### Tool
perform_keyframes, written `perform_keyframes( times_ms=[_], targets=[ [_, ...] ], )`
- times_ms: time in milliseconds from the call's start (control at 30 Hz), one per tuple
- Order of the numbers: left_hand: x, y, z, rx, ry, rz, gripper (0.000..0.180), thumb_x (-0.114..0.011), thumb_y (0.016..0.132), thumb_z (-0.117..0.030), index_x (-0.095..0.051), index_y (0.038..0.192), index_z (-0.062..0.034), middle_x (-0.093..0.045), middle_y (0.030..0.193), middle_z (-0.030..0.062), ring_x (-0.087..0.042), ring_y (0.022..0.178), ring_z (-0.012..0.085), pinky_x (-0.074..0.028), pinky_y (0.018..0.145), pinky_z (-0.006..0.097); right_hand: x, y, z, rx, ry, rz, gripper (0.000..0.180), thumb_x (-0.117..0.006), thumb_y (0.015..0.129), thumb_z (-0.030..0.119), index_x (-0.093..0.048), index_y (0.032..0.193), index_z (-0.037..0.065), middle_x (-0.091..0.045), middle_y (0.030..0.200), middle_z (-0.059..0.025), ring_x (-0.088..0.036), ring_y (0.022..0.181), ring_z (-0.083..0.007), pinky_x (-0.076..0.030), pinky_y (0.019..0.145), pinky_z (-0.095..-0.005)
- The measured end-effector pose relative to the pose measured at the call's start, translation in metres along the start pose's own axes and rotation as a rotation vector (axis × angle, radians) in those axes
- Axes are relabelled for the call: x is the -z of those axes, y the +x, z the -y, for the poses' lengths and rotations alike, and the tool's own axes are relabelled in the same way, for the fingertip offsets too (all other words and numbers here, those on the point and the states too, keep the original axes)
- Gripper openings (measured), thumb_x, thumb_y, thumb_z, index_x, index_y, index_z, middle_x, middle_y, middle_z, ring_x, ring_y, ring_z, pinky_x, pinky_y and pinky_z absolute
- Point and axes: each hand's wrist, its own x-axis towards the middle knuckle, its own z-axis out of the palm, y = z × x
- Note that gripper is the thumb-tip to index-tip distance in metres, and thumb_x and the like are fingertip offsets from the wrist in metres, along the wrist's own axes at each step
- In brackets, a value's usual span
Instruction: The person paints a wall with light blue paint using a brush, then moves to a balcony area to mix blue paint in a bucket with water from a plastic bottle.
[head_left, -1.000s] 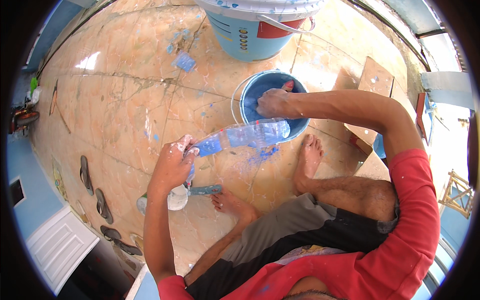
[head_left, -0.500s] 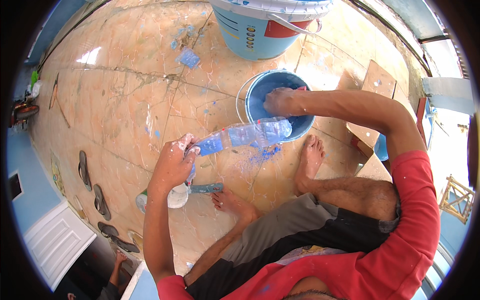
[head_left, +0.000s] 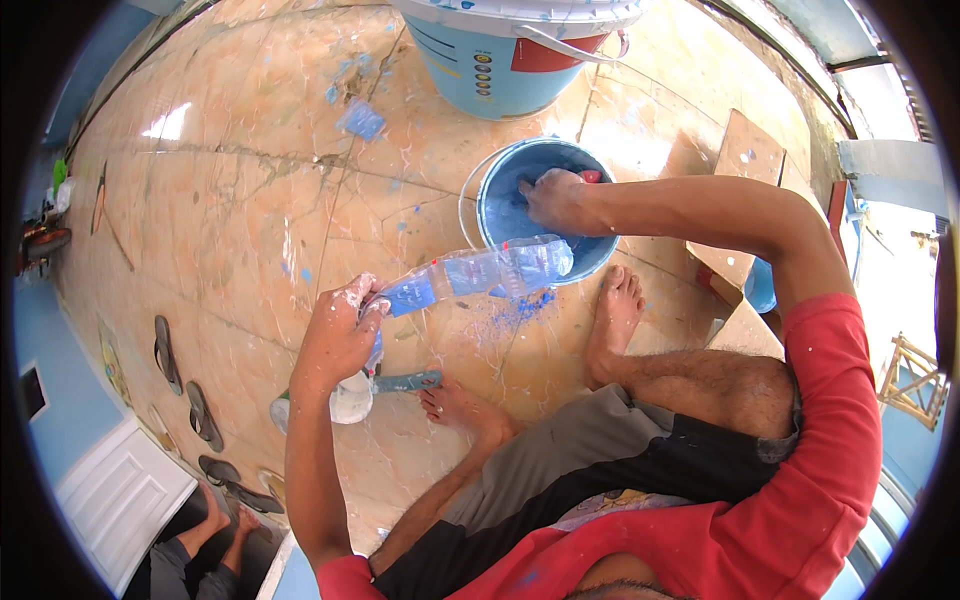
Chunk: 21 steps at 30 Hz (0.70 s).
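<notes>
My left hand [head_left: 345,325], spotted with white, is closed on one end of a strip of clear plastic sachets [head_left: 478,272] with blue contents. The strip stretches right, and its far end lies over the near rim of a small blue bucket [head_left: 497,160]. Inside that bucket is my right hand [head_left: 556,200], fingers curled low against the blue inside. A small red piece [head_left: 591,176] shows beside its wrist; what the fingers grip is hidden. Blue powder [head_left: 524,308] is scattered on the tiles below the strip.
A large lidded paint bucket [head_left: 480,75] stands at the far side. Near my left forearm are a white-smeared container [head_left: 352,398] and a grey-blue handle [head_left: 405,382]. A loose sachet [head_left: 361,119] lies far left, cardboard [head_left: 748,150] at right, sandals [head_left: 203,412] at left.
Inside the bucket my right hand has shifted slightly, and its fingers show more clearly. My left hand keeps its hold on the strip. At lower left, another person's legs have come further into view.
</notes>
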Motion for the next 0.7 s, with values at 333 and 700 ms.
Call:
perform_keyframes(
  times_ms=[333,700],
  targets=[
    [-0.002,0.000,0.004,-0.008,-0.009,-0.005,0.023,-0.066,0.096,-0.005,-0.068,0.117,0.0051,-0.074,0.099,0.0274,-0.073,0.088,0.0407,-0.054,0.081,0.044,0.038,0.007,-0.003,0.066,0.080,0.062,0.012,-0.073,0.087,0.011,-0.082,0.092,0.005,-0.081,0.093,-0.0123,-0.079,0.092,-0.0306,-0.063,0.076,-0.0413],
    [-0.002,0.001,0.001,-0.001,0.013,0.006,0.022,-0.067,0.096,-0.005,-0.067,0.116,0.0052,-0.073,0.097,0.0283,-0.071,0.087,0.0434,-0.054,0.080,0.045,0.039,0.011,-0.002,-0.139,0.474,0.140,0.019,-0.070,0.088,0.011,-0.078,0.100,-0.002,-0.078,0.100,-0.0231,-0.077,0.094,-0.0412,-0.062,0.082,-0.0495]
  ],
)
